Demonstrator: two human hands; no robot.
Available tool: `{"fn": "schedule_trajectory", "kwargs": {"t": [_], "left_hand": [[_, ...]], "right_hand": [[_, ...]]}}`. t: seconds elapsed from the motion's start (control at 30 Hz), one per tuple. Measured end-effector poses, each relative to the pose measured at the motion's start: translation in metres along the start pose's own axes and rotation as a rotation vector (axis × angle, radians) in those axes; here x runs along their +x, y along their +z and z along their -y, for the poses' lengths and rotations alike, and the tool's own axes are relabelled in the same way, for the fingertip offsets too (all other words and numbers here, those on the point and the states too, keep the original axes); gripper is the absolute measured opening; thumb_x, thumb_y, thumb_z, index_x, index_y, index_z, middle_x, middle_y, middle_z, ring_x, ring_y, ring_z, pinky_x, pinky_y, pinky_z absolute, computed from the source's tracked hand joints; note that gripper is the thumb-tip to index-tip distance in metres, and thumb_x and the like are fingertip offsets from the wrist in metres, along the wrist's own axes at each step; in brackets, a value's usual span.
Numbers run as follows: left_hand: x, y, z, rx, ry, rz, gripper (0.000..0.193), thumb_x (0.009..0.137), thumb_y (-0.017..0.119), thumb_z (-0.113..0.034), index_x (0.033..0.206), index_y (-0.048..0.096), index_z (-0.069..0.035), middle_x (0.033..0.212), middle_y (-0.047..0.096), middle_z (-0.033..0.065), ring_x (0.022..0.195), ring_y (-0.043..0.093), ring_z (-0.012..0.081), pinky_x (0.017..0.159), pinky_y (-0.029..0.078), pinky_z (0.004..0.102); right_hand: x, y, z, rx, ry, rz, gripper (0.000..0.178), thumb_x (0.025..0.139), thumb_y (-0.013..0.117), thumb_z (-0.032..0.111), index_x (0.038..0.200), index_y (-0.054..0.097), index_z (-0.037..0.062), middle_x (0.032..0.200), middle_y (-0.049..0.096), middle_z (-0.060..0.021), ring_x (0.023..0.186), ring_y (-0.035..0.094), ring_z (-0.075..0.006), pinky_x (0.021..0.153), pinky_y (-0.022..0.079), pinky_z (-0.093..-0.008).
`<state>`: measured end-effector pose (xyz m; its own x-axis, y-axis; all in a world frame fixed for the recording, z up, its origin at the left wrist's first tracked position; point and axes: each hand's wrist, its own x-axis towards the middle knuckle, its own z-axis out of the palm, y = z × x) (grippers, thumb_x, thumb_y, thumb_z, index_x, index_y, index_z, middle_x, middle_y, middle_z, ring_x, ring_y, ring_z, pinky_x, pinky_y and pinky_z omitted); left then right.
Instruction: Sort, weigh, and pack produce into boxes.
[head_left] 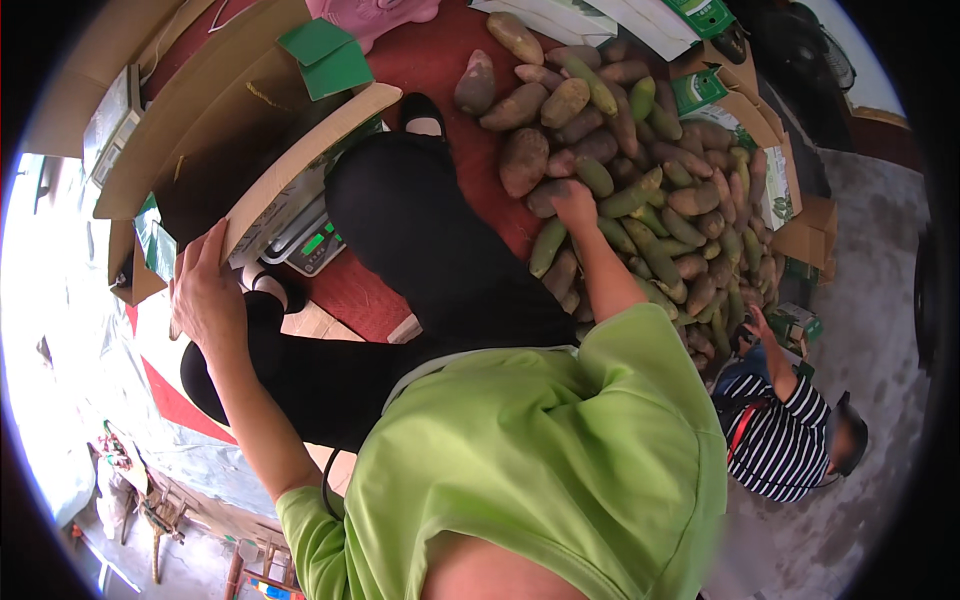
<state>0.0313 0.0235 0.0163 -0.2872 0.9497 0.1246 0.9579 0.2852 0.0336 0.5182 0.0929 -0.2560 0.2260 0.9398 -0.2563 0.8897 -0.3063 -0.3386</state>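
My left hand (210,300) grips the near corner of an open cardboard box (310,140), its fingers over the edge. The box stands tilted on a digital scale (318,248) with a lit green display. To the right, my right hand (575,207) reaches to the edge of a large heap of mangoes (690,205), green and purplish-brown. Its fingers are closed on a dark purplish mango (545,198) there. The fingertips are partly hidden by the hand itself.
Red carpet (400,65) lies under the heap. Green-and-white cartons (745,110) stand along its far right side. A pink object (378,18) sits at the far edge. Another person in a striped shirt (775,445) works at the right of the heap. My legs straddle the middle.
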Motion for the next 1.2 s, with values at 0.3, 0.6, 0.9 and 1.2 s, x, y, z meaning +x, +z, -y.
{"fn": "schedule_trajectory", "kwargs": {"t": [0.3,0.6,0.9,1.2], "left_hand": [[0.002,0.005,-0.003,0.032,-0.022,-0.008,0.042,0.076,0.057,0.000,0.113,0.064,-0.019,0.107,0.063,-0.0021,0.102,0.058,0.0195,0.088,0.043,0.0354],[0.004,0.002,-0.006,0.009,-0.033,-0.043,0.042,0.072,0.060,0.002,0.109,0.065,-0.019,0.103,0.064,-0.0014,0.101,0.058,0.0202,0.088,0.044,0.0347],[0.003,0.003,-0.001,-0.004,0.023,-0.071,0.037,0.073,0.061,-0.002,0.106,0.065,-0.017,0.102,0.064,-0.0016,0.099,0.058,0.0202,0.084,0.044,0.0347],[0.002,-0.001,0.005,0.012,0.056,-0.102,0.031,0.075,0.055,-0.006,0.103,0.065,-0.017,0.097,0.063,-0.0025,0.094,0.058,0.0189,0.079,0.043,0.0344]], "right_hand": [[-0.049,0.017,-0.077,-0.083,0.533,0.158,0.088,0.063,0.079,0.037,0.136,0.036,0.0115,0.134,0.043,-0.0143,0.124,0.042,-0.0349,0.098,0.039,-0.0492],[-0.043,0.013,-0.085,-0.023,0.621,0.184,0.087,0.061,0.081,0.036,0.133,0.038,0.0144,0.132,0.045,-0.0108,0.122,0.044,-0.0315,0.093,0.043,-0.0502],[-0.045,0.005,-0.037,-0.286,0.648,0.224,0.080,0.060,0.083,0.029,0.125,0.040,0.0096,0.121,0.052,-0.0150,0.114,0.052,-0.0314,0.093,0.045,-0.0473],[-0.031,0.016,-0.029,0.126,0.182,0.066,0.075,0.057,0.082,0.018,0.118,0.045,-0.0054,0.114,0.055,-0.0221,0.108,0.055,-0.0343,0.089,0.045,-0.0398]]}}
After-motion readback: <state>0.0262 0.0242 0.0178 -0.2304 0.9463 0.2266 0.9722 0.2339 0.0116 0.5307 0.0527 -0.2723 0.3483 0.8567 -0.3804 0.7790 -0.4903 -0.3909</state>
